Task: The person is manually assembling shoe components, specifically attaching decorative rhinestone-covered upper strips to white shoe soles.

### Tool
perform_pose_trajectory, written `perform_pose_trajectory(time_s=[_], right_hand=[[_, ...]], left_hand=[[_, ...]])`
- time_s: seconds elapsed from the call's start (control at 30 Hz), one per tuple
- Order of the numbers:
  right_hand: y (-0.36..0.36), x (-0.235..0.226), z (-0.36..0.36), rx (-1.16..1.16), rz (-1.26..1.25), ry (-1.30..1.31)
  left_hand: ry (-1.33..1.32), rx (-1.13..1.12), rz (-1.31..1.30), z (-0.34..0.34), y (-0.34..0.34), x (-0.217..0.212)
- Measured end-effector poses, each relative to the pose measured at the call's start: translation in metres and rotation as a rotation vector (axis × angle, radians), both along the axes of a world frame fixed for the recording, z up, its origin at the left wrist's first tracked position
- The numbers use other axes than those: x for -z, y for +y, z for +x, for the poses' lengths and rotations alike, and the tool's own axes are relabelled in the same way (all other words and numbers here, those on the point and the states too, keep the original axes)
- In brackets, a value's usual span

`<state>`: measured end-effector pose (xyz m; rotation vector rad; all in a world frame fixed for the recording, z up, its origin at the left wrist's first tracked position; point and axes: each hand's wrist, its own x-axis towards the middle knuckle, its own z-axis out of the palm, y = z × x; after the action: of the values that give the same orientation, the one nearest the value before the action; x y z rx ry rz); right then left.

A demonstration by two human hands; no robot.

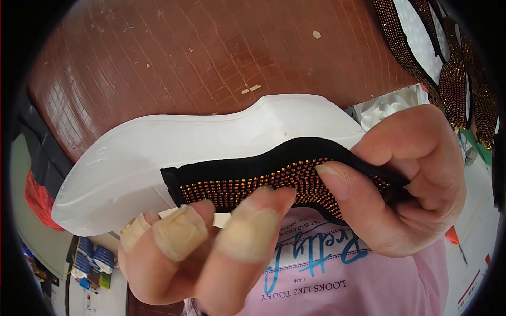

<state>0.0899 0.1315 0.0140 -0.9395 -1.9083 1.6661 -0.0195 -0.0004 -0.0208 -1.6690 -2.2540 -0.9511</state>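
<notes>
A black strap (pixel 211 173) covered with rows of copper-orange rhinestones lies across a smooth white sole-shaped form (pixel 132 145). My right hand (pixel 406 184) pinches the strap's right end, with the thumb on the studded face and the fingers curled behind. My left hand (pixel 195 247) is at the strap's lower edge, its fingers bent, several of them wrapped in beige tape. Its thumb and forefinger tips come together over the rhinestones, slightly blurred. Whatever sits between those tips cannot be made out.
A brown crocodile-patterned surface (pixel 174 58) with small pale flakes stretches beyond the form. More studded black straps (pixel 453 84) hang at the far right, by a box (pixel 392 102) of white material. Red cloth (pixel 42 200) and a dark sheet lie at the left.
</notes>
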Motion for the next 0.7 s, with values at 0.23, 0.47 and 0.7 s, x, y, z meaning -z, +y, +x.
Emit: perform_pose_trajectory(time_s=[0.23,0.47,0.7], right_hand=[[0.012,0.008,0.003,0.004,-0.018,0.032],[0.008,0.005,0.006,0.004,-0.035,0.066],[-0.001,0.008,-0.001,0.001,-0.058,0.097]], left_hand=[[0.063,0.025,0.054,0.001,0.002,0.006],[0.127,0.045,0.111,0.0,0.006,0.012],[0.095,0.055,0.125,-0.016,0.004,0.026]])
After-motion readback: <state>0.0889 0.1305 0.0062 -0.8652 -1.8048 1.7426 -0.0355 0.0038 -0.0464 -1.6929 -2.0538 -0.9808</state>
